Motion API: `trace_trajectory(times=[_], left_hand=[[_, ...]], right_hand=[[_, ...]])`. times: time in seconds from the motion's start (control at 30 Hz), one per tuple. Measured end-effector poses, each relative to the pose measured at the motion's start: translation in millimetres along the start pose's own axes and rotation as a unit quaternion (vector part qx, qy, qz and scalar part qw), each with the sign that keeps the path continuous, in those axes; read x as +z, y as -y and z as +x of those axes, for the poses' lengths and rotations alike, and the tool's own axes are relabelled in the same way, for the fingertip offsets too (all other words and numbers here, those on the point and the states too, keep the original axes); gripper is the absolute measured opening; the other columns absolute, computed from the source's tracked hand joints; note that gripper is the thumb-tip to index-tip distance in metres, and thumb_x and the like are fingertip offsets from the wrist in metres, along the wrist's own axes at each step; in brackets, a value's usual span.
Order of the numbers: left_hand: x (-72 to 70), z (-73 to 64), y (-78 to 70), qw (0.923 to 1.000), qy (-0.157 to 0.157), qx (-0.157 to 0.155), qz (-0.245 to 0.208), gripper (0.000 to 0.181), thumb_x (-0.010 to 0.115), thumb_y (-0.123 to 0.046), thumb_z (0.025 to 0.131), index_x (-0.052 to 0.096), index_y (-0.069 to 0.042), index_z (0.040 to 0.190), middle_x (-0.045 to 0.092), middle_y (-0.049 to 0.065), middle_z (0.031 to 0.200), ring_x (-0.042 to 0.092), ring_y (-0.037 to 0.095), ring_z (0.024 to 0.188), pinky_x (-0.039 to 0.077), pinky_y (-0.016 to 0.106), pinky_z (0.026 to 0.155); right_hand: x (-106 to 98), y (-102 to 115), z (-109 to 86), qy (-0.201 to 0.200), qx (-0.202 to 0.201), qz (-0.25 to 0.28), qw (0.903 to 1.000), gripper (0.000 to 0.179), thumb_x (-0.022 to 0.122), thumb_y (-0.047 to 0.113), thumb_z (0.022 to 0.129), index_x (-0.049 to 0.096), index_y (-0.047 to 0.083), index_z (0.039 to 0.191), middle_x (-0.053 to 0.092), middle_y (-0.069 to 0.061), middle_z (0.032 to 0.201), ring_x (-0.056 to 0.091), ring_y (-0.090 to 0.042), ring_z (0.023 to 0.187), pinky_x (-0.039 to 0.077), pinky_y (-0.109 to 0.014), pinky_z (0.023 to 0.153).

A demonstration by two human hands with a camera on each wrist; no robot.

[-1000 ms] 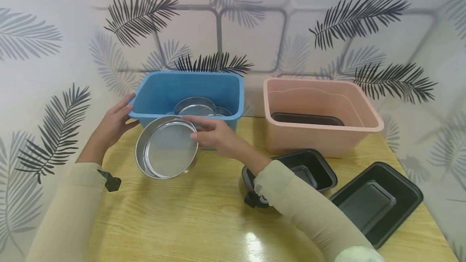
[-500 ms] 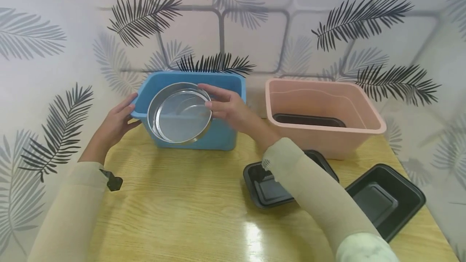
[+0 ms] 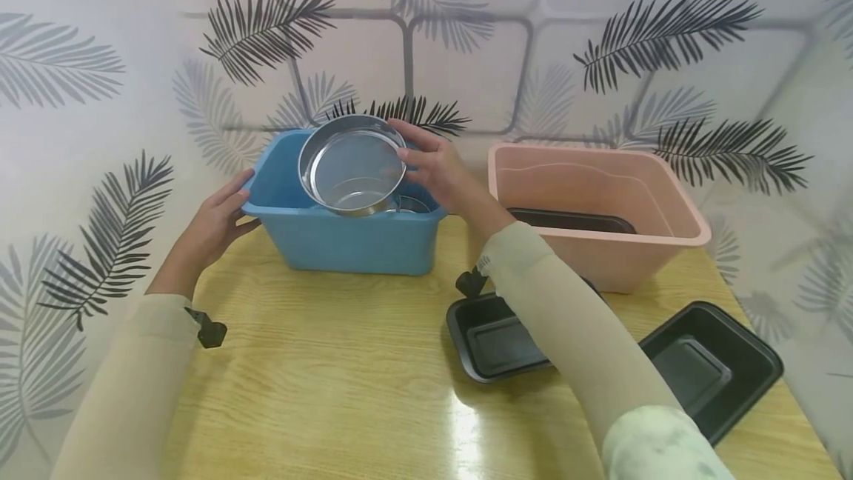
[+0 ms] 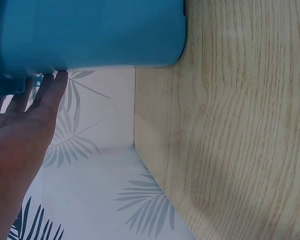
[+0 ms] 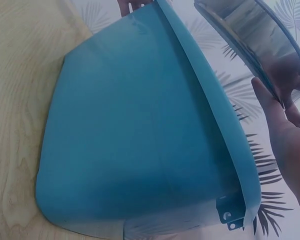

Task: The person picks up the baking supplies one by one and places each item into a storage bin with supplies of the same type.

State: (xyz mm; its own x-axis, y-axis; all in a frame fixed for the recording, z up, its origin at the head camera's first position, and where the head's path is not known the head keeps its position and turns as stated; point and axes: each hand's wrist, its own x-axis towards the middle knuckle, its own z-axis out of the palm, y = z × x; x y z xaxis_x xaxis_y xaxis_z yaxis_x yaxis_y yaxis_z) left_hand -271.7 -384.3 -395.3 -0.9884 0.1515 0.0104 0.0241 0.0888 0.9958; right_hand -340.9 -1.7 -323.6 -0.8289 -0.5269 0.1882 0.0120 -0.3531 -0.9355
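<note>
My right hand (image 3: 436, 169) pinches the right side of a round metal sieve (image 3: 356, 169), thumb and fingers at its rim. The sieve hangs tilted over the front of the blue bin (image 3: 353, 243), its fine mesh facing me. Behind and below it, partly hidden, another round metal piece (image 3: 415, 204) lies inside the bin. Straight fingers of my left hand (image 3: 216, 224) rest against the bin's left end by the rim; in the left wrist view that hand (image 4: 27, 125) touches the wall below the rim. The right wrist view shows the sieve's side (image 5: 255, 35) above the bin.
To the right stands a pink bin (image 3: 593, 258) with a dark pan (image 3: 573, 221) inside. Two black rectangular pans, a nearer one (image 3: 500, 347) partly under my right forearm and another (image 3: 713, 369) farther right, lie on the wooden table (image 3: 320, 369). A patterned wall rises behind.
My right hand has lifted the sieve from in front of the blue bin up and to the right, over the bin's opening. My left hand stays at the bin's left end.
</note>
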Motion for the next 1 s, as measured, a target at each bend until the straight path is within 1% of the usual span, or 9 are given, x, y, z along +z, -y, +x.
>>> trace_trajectory(times=[0.13,0.3,0.4,0.5,0.6,0.73,0.83,0.9,1.0], left_hand=[[0.4,-1.4,-0.1,1.0000,0.001,-0.001,-0.008,0.063,0.039,-0.034,0.110,0.007,-0.026,0.164,-0.002,0.010,0.171,0.005,0.039,0.156,0.016,0.063,0.121],[0.9,-1.0,1.1,0.9999,0.006,0.002,-0.013,0.064,0.041,-0.034,0.110,0.007,-0.026,0.164,-0.002,0.011,0.171,0.005,0.040,0.155,0.014,0.064,0.121],[0.9,-1.0,1.7,0.9999,0.006,0.001,-0.013,0.064,0.041,-0.034,0.110,0.007,-0.026,0.164,-0.002,0.010,0.171,0.005,0.039,0.155,0.015,0.064,0.121],[0.9,-0.9,2.0,0.9998,0.009,0.001,-0.018,0.064,0.039,-0.032,0.110,0.006,-0.026,0.164,-0.004,0.011,0.171,0.004,0.040,0.155,0.014,0.065,0.121],[0.8,-0.2,1.9,0.9997,0.012,0.003,-0.021,0.063,0.039,-0.032,0.110,0.006,-0.026,0.164,-0.004,0.010,0.171,0.004,0.041,0.155,0.013,0.066,0.120],[0.2,0.3,0.7,0.9997,0.012,0.007,-0.022,0.064,0.039,-0.032,0.110,0.006,-0.026,0.164,-0.004,0.011,0.171,0.004,0.041,0.155,0.014,0.065,0.120],[-0.2,0.3,0.0,0.9995,0.014,0.008,-0.026,0.064,0.038,-0.031,0.111,0.004,-0.024,0.164,-0.006,0.012,0.170,0.001,0.041,0.154,0.012,0.066,0.120],[-0.2,0.1,-0.6,0.9996,0.014,0.007,-0.023,0.063,0.037,-0.031,0.111,0.003,-0.024,0.164,-0.006,0.011,0.170,0.001,0.041,0.155,0.012,0.066,0.120],[0.2,0.6,-1.1,0.9998,0.012,0.004,-0.017,0.063,0.037,-0.031,0.111,0.004,-0.025,0.164,-0.005,0.009,0.171,0.002,0.040,0.155,0.013,0.065,0.120]], right_hand=[[-3,-1,6.0,-0.007,-0.001,-0.008,0.9999,0.056,0.053,-0.006,0.098,0.044,0.005,0.152,0.043,-0.004,0.158,0.044,-0.034,0.140,0.032,-0.059,0.118],[-8,0,13.5,-0.019,0.003,-0.020,0.9996,0.055,0.053,-0.005,0.098,0.046,0.007,0.151,0.045,-0.002,0.157,0.048,-0.032,0.138,0.037,-0.055,0.117],[-10,1,19.5,-0.022,0.014,-0.030,0.9992,0.055,0.054,-0.006,0.097,0.047,0.007,0.151,0.046,-0.002,0.157,0.052,-0.029,0.133,0.038,-0.054,0.116],[-13,2,26.1,-0.019,0.029,-0.039,0.9986,0.056,0.054,-0.007,0.097,0.048,0.007,0.150,0.048,-0.003,0.155,0.052,-0.033,0.129,0.037,-0.055,0.117],[-16,2,32.3,-0.007,0.038,-0.056,0.9977,0.055,0.054,-0.007,0.097,0.049,0.007,0.149,0.048,-0.005,0.155,0.048,-0.038,0.134,0.034,-0.057,0.118],[-18,1,41.6,0.013,0.054,-0.109,0.9925,0.052,0.055,-0.006,0.098,0.050,0.007,0.148,0.049,-0.007,0.154,0.044,-0.042,0.139,0.036,-0.057,0.117],[-18,-1,49.2,0.019,0.073,-0.138,0.9876,0.052,0.055,-0.007,0.098,0.051,0.006,0.148,0.049,-0.010,0.153,0.045,-0.043,0.137,0.038,-0.055,0.116],[-17,-3,54.2,0.020,0.084,-0.150,0.9849,0.052,0.055,-0.007,0.097,0.051,0.006,0.148,0.049,-0.009,0.154,0.046,-0.041,0.136,0.039,-0.054,0.116],[-18,-6,60.9,0.021,0.093,-0.154,0.9834,0.052,0.056,-0.009,0.096,0.051,0.005,0.147,0.047,-0.008,0.156,0.047,-0.039,0.137,0.038,-0.053,0.117]])
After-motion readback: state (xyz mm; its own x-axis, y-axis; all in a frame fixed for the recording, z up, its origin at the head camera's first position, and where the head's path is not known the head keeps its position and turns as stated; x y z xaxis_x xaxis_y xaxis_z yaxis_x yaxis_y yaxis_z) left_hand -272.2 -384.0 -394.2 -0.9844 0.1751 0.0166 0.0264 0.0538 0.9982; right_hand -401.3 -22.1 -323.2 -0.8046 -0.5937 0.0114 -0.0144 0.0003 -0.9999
